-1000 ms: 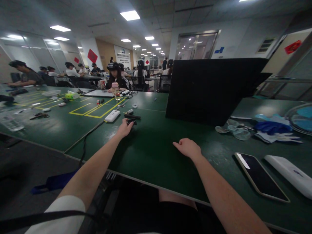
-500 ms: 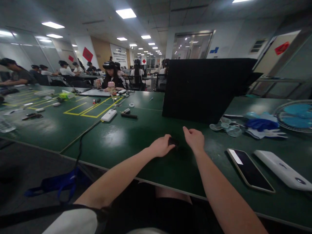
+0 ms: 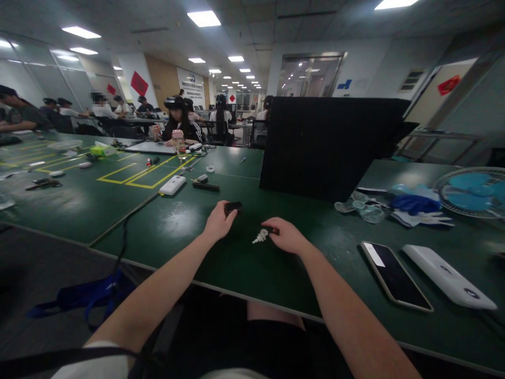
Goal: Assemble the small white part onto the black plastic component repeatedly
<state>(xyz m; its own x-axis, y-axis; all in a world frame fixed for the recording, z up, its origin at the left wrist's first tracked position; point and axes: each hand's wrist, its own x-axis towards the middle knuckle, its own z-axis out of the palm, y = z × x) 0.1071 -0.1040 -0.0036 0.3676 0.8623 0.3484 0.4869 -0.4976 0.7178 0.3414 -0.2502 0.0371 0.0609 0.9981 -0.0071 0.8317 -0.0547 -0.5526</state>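
My left hand (image 3: 220, 220) is closed round a small black object (image 3: 233, 207), held a little above the green table (image 3: 221, 263); its exact kind is not clear. Right of it, several small white pieces (image 3: 260, 236) lie in a short cluster on the tabletop, too small to name. My right hand (image 3: 284, 235) is beside them, thumb and forefinger curved and apart. Its fingertips come very near the cluster, and whether they touch it I cannot tell.
A big black panel (image 3: 319, 147) stands ahead. To the right are a phone (image 3: 396, 276), a white power bank (image 3: 447, 276), gloves (image 3: 424, 217) and a blue fan (image 3: 473, 190). Another white device (image 3: 172, 185) with a cable lies left. A person (image 3: 179, 123) sits across the table.
My left hand has moved left and away with the black object. My right hand has moved left and lower, and the white pieces now show beside it.
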